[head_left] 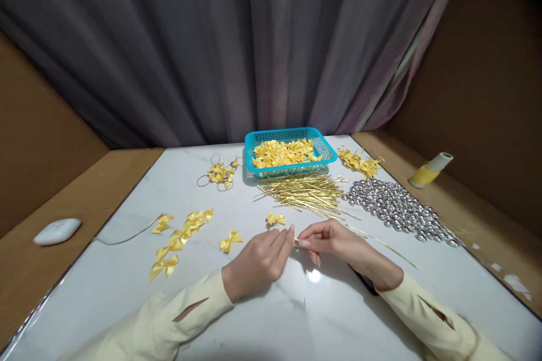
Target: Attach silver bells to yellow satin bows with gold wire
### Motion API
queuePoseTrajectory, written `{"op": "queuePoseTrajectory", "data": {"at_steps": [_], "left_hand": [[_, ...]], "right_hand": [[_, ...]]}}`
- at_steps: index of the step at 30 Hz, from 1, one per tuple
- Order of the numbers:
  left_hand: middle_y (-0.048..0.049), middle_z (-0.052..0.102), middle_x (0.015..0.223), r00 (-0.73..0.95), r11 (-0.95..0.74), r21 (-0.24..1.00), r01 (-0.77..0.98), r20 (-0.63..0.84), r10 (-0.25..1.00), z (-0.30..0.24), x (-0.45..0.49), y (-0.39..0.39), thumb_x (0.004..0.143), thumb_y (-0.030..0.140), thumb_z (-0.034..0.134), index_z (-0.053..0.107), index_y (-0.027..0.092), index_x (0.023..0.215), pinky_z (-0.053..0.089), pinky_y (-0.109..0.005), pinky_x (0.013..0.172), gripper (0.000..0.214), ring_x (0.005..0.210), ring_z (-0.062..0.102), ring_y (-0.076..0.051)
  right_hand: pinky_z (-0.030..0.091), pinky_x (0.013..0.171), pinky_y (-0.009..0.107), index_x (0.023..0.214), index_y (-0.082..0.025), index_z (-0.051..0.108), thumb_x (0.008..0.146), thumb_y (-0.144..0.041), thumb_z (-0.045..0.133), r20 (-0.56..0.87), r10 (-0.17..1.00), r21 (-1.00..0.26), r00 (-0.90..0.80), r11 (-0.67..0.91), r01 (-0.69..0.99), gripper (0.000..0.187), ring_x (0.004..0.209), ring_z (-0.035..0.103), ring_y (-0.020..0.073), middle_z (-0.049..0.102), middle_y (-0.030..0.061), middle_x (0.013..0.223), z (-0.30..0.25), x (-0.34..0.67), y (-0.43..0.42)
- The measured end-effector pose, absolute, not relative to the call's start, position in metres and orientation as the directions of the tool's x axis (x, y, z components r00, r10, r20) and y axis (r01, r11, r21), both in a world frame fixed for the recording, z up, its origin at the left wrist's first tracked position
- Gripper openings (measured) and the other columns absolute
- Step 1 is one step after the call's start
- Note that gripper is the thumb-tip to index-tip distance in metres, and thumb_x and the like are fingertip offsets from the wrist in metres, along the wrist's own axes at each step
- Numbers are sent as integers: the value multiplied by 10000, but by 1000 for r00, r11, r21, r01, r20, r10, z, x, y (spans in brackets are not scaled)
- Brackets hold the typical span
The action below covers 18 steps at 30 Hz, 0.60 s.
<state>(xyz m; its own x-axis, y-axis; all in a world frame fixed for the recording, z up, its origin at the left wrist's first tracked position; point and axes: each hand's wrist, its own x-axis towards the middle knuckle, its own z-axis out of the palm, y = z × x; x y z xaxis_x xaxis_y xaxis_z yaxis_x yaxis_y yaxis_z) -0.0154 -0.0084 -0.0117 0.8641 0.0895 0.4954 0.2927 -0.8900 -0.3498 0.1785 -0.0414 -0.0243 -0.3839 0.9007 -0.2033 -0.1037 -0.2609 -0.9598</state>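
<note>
My left hand (259, 261) and my right hand (334, 241) meet at the middle of the white table (296, 316), fingertips pinched together on a small yellow piece (296, 241) between them. A thin gold wire (383, 245) trails from under my right hand toward the right. A yellow ribbon bow (275, 219) lies just beyond my fingers and another bow (230, 240) sits left of my left hand. Further back lies a pile of gold wire ties (308, 192).
A blue basket (322, 144) full of yellow bows stands at the back. Silver bells (396, 208) are heaped at right, finished bows (359, 162) behind them. A string of bows (180, 237) and looped bows (220, 174) lie left. White device (57, 231), yellow-white spool (429, 170).
</note>
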Motion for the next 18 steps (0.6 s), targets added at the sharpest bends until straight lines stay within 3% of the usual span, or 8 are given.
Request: {"op": "queuePoseTrajectory", "data": {"at_steps": [13,16,18], "left_hand": [[-117,631,677,873,-878,-383,289,481,77,-13,-16,-8,812,9,416,512,-50,1032,474,-303,461,248,570,587,-189],[-118,632,690,872,-894,-348,284,482,89,-14,-16,-7,813,10,411,524,-29,1031,476,-306,487,249,593,592,-190],[-97,635,693,870,-920,-257,295,471,147,-12,-15,-7,821,37,413,549,21,1014,477,-309,510,236,605,583,-186]], "right_hand": [[378,494,236,742,-111,687,699,-344,671,-221,906,-963,-362,-261,-63,237,431,475,78,564,-11,473,-18,178,-43],[374,492,229,736,-109,685,709,-325,663,-214,908,-964,-361,-255,-70,219,436,472,76,562,-9,479,-19,180,-43],[371,486,222,728,-107,683,709,-319,663,-214,907,-965,-363,-254,-67,214,439,469,73,561,-7,483,-19,181,-43]]}}
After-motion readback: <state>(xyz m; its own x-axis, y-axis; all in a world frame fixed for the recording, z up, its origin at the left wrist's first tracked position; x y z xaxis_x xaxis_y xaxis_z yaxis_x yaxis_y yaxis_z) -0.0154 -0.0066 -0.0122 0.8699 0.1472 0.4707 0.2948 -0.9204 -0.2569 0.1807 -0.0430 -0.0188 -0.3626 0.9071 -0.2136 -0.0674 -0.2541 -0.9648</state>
